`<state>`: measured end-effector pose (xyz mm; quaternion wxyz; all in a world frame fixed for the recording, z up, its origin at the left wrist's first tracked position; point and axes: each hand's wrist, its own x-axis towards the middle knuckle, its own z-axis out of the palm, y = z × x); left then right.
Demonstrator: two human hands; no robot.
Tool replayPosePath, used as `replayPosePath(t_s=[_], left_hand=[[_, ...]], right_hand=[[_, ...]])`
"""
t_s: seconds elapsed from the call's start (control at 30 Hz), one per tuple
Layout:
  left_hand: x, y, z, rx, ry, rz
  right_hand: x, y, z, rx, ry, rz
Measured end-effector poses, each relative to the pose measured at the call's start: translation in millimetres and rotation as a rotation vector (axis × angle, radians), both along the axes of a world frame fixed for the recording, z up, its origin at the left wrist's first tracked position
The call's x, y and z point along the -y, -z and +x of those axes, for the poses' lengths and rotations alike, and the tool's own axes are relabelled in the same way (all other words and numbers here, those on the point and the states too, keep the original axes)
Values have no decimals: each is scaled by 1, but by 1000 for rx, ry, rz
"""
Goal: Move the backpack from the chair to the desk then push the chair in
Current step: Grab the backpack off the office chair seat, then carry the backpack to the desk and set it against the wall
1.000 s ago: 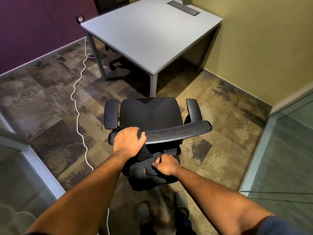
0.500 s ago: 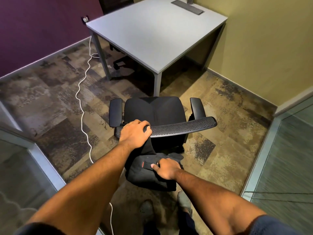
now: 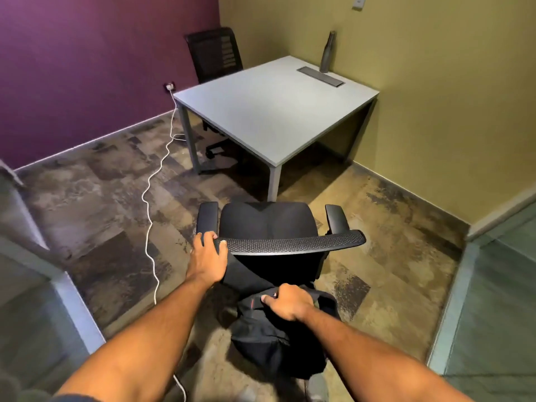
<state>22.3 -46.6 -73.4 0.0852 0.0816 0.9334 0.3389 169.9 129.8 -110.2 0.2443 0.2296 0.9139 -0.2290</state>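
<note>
A black office chair (image 3: pixel 266 224) stands in front of me with its empty seat facing the grey desk (image 3: pixel 269 108). My left hand (image 3: pixel 208 253) grips the left end of the chair's mesh backrest top. A black backpack (image 3: pixel 278 340) hangs behind the backrest, close to my legs. My right hand (image 3: pixel 287 303) is closed on the top of the backpack. The chair stands a short way from the desk's near corner leg.
A second black chair (image 3: pixel 214 53) is tucked at the desk's far side. A metal bottle (image 3: pixel 327 52) and a cable tray (image 3: pixel 320 76) sit at the desk's back. A white cable (image 3: pixel 150 204) snakes across the carpet on the left. Glass partitions flank me.
The view has tilted up, showing more of the desk and walls. My left hand slid toward the backrest's left end. My right hand keeps hold of the backpack behind the chair.
</note>
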Motion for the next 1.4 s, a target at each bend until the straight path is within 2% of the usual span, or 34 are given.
replayPosePath(t_s=[0.13,0.3,0.43,0.5,0.77,1.1,1.4], left_hand=[[8,8,23,49,-37,37],[15,34,54,290,39,-19],[-4,45,70,406,339,-249],[-21,45,79,416,477,-292],[-82,48,118,319,818,-278],[-163,44,148,204,1174,-472],[-253,38,180,10,1287,-442]], right_hand=[[-3,4,12,22,-39,-22],[-10,9,29,29,-72,-61],[-12,7,37,13,-86,-87],[-14,4,40,5,-91,-93],[-41,1,66,-40,-60,-144],[-116,4,120,-94,2,-167],[-218,4,181,-201,153,-183]])
